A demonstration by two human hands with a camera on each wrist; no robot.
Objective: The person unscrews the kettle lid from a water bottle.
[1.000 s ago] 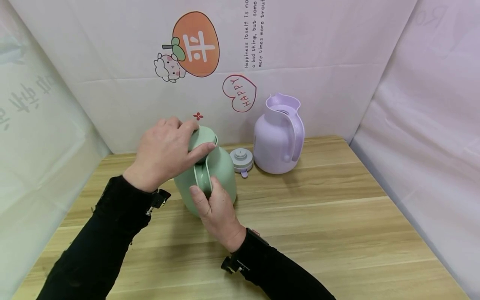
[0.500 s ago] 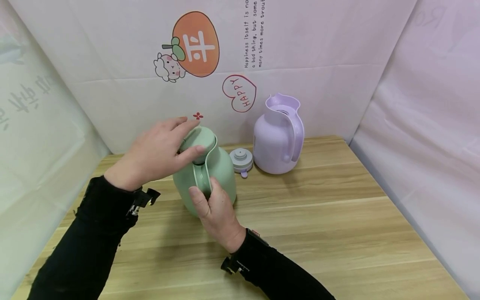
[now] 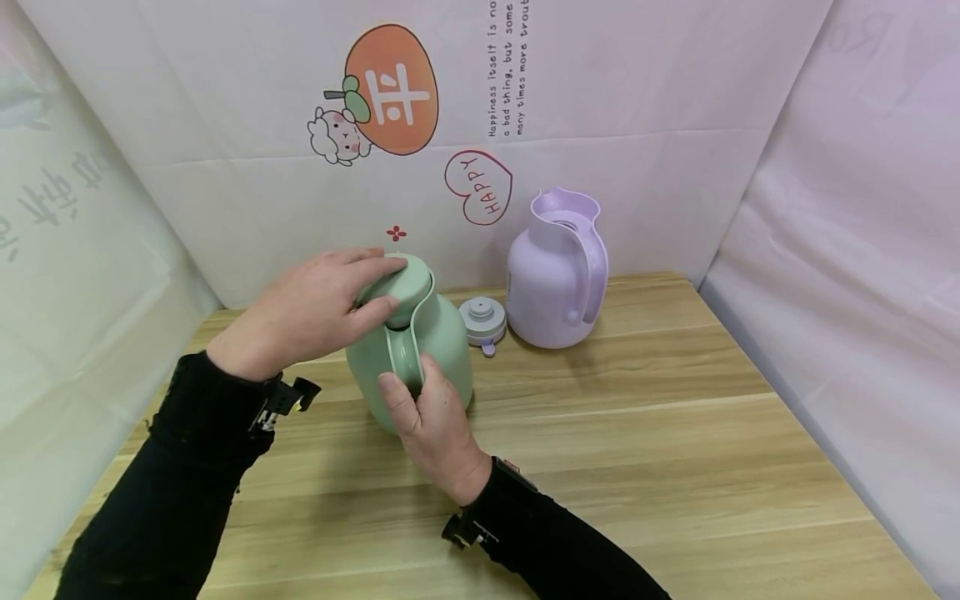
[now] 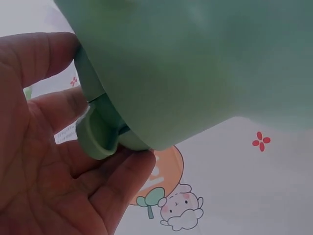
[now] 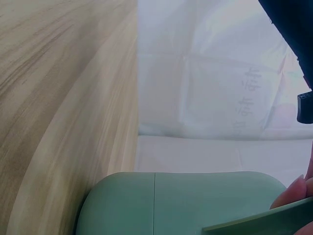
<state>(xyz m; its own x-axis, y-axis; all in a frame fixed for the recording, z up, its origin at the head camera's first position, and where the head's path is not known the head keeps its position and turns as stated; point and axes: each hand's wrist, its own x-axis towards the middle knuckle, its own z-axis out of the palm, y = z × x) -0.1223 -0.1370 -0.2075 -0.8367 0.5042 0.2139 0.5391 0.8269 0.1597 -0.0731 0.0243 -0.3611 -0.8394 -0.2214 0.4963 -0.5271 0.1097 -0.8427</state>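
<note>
A green thermos jug (image 3: pixel 448 354) stands upright on the wooden table, its round lid (image 3: pixel 412 282) seated in the neck. My left hand (image 3: pixel 300 308) reaches over the top from the left, thumb and fingers spread around the lid. In the left wrist view, the thumb and fingertips meet the edges of the lid, which has a curved tab (image 4: pixel 97 134) sticking out. My right hand (image 3: pixel 444 429) grips the jug's handle (image 3: pixel 406 360), thumb along its near side. In the right wrist view, fingertips (image 5: pixel 291 192) show behind the handle.
A lilac thermos jug (image 3: pixel 551 279) with its mouth uncovered stands behind to the right. Between the jugs lies a grey stopper (image 3: pixel 482 318) with a small lilac tab. A white printed cloth (image 3: pixel 637 100) hangs behind the wooden table (image 3: pixel 675 433).
My left hand shifted left and its fingers lifted from the lid, then came down around it again. The right hand and both jugs stay in place.
</note>
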